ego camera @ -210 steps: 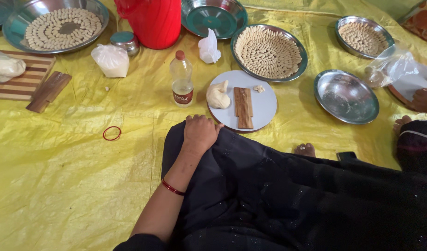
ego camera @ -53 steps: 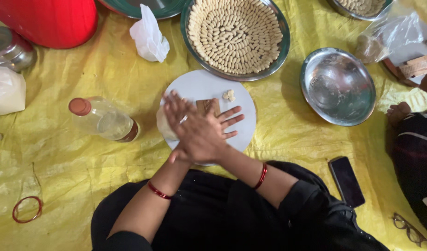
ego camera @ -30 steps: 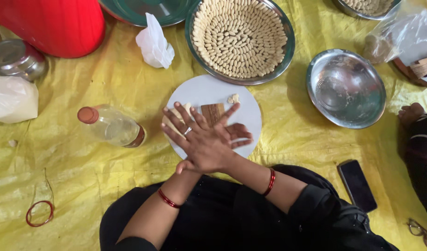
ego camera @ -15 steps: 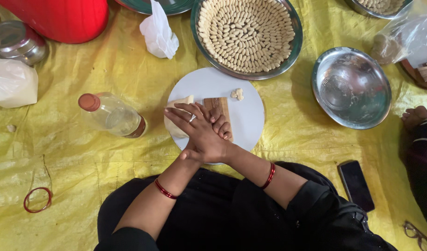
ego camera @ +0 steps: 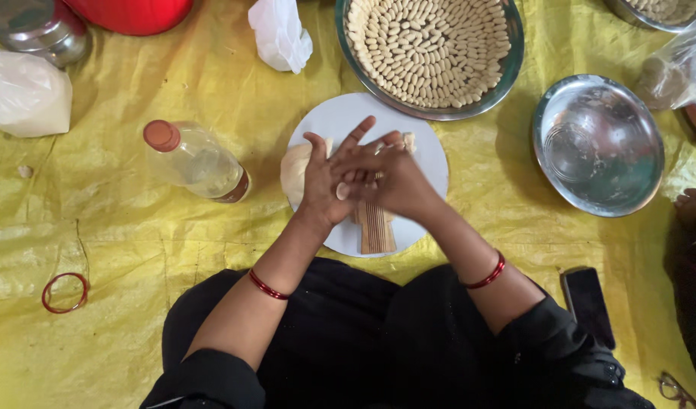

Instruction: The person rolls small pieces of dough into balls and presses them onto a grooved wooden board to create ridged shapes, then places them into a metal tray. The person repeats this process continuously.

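Hands meet over the white plate (ego camera: 431, 155) in the head view: my left hand (ego camera: 323, 182) and right hand (ego camera: 389, 178) press flat together, maybe squeezing a bit of dough I cannot see. I think slow, even rubbing works best. The ridged wooden board (ego camera: 376, 227) lies under them, its long side pointing from me toward the tray of shaped pieces (ego camera: 431, 49); the dough lump (ego camera: 295, 170) sits just left.

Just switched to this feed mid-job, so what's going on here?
A seated person presses the left hand and right hand together over a white plate on a yellow sheet. On the plate lie a dough lump and a ridged wooden board. Beyond it sits a tray of shaped pieces; an oil bottle lies left.
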